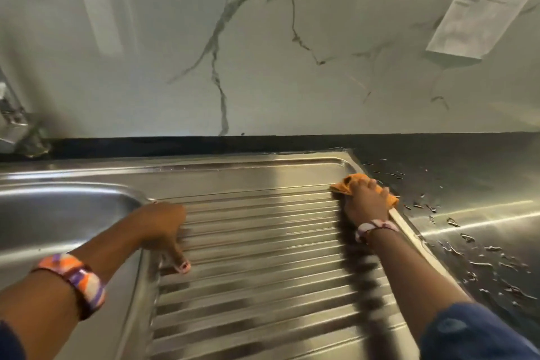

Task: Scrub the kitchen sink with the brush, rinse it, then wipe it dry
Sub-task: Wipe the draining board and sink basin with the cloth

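Observation:
The stainless steel sink has its bowl at the left and a ribbed drainboard across the middle. My right hand presses an orange cloth flat on the drainboard's far right corner, close to the raised rim. My left hand rests on the drainboard's left edge beside the bowl, fingers bent down against the ribs, holding nothing. No brush is in view.
A dark countertop to the right carries many water drops. The tap base stands at the far left. A marble-patterned wall rises behind, with a printed paper sheet stuck at the upper right.

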`<state>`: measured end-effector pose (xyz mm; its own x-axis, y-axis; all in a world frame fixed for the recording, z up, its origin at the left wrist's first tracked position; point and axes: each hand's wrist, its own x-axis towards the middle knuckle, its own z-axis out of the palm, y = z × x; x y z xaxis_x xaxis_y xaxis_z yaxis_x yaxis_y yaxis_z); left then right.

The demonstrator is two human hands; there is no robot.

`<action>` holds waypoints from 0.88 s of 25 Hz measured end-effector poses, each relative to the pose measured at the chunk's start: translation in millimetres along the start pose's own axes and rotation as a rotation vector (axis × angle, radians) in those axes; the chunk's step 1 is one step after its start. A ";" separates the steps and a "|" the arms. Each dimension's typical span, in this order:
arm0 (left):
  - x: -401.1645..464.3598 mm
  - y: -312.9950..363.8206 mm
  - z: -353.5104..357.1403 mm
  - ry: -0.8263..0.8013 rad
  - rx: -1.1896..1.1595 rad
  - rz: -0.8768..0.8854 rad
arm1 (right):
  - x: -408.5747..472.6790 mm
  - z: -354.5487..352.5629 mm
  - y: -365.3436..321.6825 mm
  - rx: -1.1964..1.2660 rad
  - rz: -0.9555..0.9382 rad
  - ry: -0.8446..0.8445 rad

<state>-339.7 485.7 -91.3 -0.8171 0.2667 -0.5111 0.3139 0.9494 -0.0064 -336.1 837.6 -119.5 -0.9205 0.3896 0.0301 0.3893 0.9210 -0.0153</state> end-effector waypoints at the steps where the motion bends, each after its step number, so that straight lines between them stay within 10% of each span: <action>1: -1.2 -1.2 3.0 0.025 -0.034 -0.011 | 3.8 8.6 -9.1 0.052 0.002 -0.006; 7: -7.0 -1.6 12.0 0.067 -0.168 -0.075 | -40.8 4.9 -119.9 0.369 -0.199 0.075; 13: -6.3 5.3 2.6 0.061 -0.157 -0.122 | -56.7 -23.2 -159.2 1.146 -0.426 -0.338; 17: -11.7 -1.4 17.0 0.116 -0.342 -0.087 | 11.1 -52.7 -79.2 0.908 -0.216 0.183; 22: -11.7 -3.0 23.2 0.178 -0.398 -0.075 | 62.4 -10.2 -37.1 0.319 -0.048 0.044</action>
<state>-319.9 475.9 -105.3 -0.9121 0.1861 -0.3652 0.0684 0.9476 0.3120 -407.6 827.7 -106.9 -0.9326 0.3517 0.0818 0.3087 0.8940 -0.3247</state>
